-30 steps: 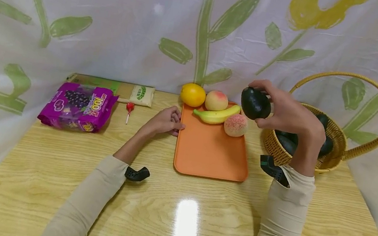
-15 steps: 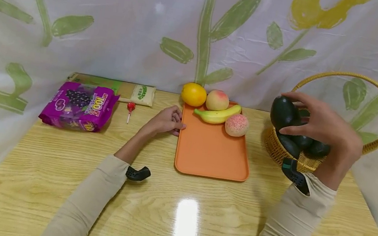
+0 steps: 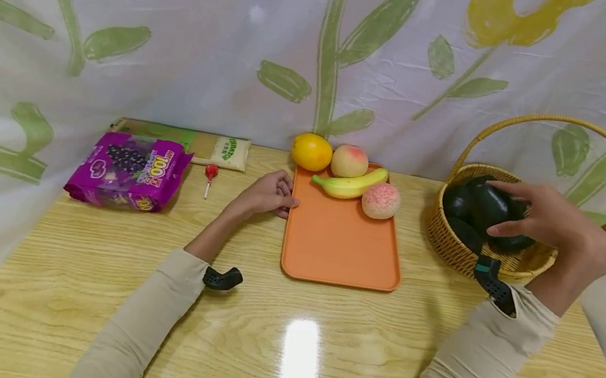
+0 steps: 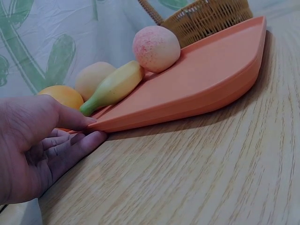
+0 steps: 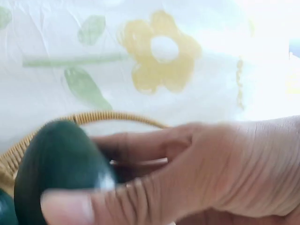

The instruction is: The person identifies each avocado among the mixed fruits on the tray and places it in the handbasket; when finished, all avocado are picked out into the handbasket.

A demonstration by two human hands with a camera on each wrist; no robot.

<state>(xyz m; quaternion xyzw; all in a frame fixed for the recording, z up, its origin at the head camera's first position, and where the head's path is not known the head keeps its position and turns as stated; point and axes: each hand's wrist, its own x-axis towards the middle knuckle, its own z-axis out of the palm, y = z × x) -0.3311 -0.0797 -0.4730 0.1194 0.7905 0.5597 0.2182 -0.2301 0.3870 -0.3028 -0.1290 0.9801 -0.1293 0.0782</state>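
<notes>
My right hand (image 3: 559,224) grips a dark green avocado (image 3: 490,205) between thumb and fingers, inside the wicker basket (image 3: 450,247). In the right wrist view the avocado (image 5: 61,164) fills the lower left, the thumb across its front. Several more dark avocados (image 3: 462,234) lie around it in the basket. At the orange tray's left edge, my left hand (image 3: 268,194) pinches the rim; the left wrist view shows the thumb on top of the tray (image 4: 201,89) and fingers beneath. On the tray's far part lie a banana (image 3: 349,186), a speckled peach (image 3: 380,200), another peach (image 3: 349,161) and a yellow lemon-like fruit (image 3: 311,152).
Left of the tray lies a lollipop (image 3: 210,179) with a red head. Beyond it are a purple candy bag (image 3: 128,171) and a flat beige packet (image 3: 226,151). The basket's tall handle (image 3: 560,120) arches above the avocados. A flowered cloth (image 3: 199,56) hangs behind the table.
My right hand has carried the avocado from above the tray's far right corner rightward and down into the basket. The left hand has stayed at the tray's rim.
</notes>
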